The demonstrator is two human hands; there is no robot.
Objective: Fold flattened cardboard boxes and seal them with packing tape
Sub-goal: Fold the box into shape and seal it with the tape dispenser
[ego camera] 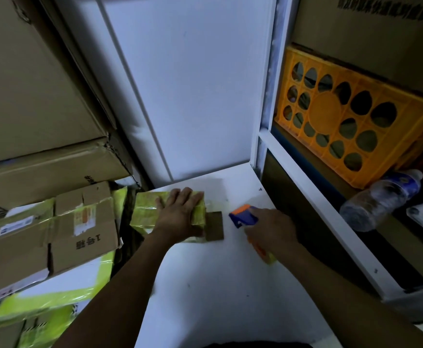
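Observation:
A small cardboard box (pixel 145 212) wrapped in yellow-green tape lies on the white table (pixel 218 285) near its far edge. My left hand (pixel 180 212) presses flat on top of the box, fingers spread. A bare brown cardboard end (pixel 215 226) sticks out at the box's right side. Just right of it, my right hand (pixel 270 229) grips a tape dispenser (pixel 243 217) with an orange and blue head; its nose points at the box end, a short gap away. Yellow tape shows under my right palm.
Stacked cardboard boxes (pixel 42 234), some taped yellow-green, crowd the left side. A white shelf frame (pixel 318 209) borders the table on the right, holding an orange crate (pixel 356 126) and a lying plastic bottle (pixel 381 199). A white wall panel (pixel 192 84) stands behind.

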